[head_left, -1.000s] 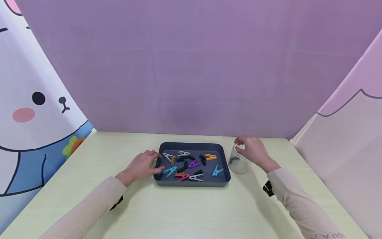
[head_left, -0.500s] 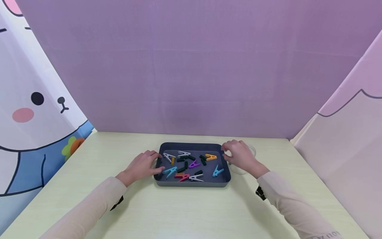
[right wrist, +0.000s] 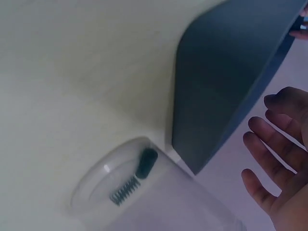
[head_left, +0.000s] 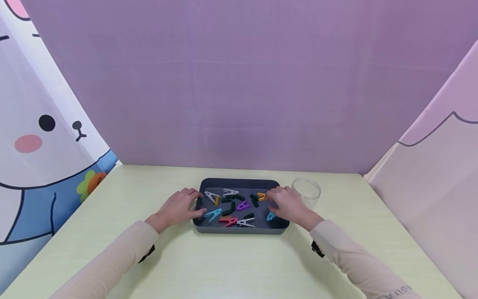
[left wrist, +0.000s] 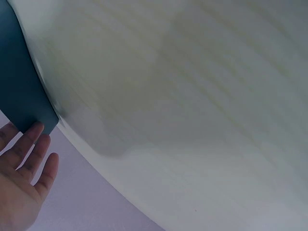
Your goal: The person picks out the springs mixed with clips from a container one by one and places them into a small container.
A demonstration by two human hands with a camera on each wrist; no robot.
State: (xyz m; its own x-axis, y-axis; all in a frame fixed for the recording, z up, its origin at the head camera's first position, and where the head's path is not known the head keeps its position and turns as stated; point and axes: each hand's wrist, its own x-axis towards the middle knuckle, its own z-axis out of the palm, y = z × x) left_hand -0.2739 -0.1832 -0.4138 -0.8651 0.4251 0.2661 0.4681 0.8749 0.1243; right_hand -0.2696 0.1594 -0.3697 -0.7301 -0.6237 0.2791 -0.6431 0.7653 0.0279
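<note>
Noting positions first, we see the grey tray (head_left: 239, 229) flat on the table (head_left: 224, 265), the left hand (head_left: 177, 209) at its left rim with thumb and a fingertip over the edge. Its fingers are relaxed, not clenched; we take the light contact as steadying the tray. The right hand (head_left: 291, 204) hangs above the tray's right end, fingers loosely bent and apart, grasping nothing that we can see. It partly hides the orange clip (head_left: 261, 196) and one blue clip (head_left: 270, 216), so we judge that it reaches among the pieces there; which one, we cannot tell. A see-through jar (head_left: 308, 193) stands just beside the tray's right wall, presumably for easy reach. The tray's low walls, we suppose, keep small parts from rolling off.

Counts. Jar: we see one dark spring (right wrist: 125, 190) and one dark peg (right wrist: 147, 163). Tray: eight clips in view, namely two blue, two white (head_left: 211, 196), one grey (head_left: 245, 222), one purple (head_left: 243, 205), one red (head_left: 228, 222), one orange. We add about eight dark pieces (head_left: 233, 206), some ribbed, plus one yellow piece (head_left: 216, 201) and one yellowish spring (head_left: 225, 217). Because the dark ones crowd together, we mark their number approximate.
</note>
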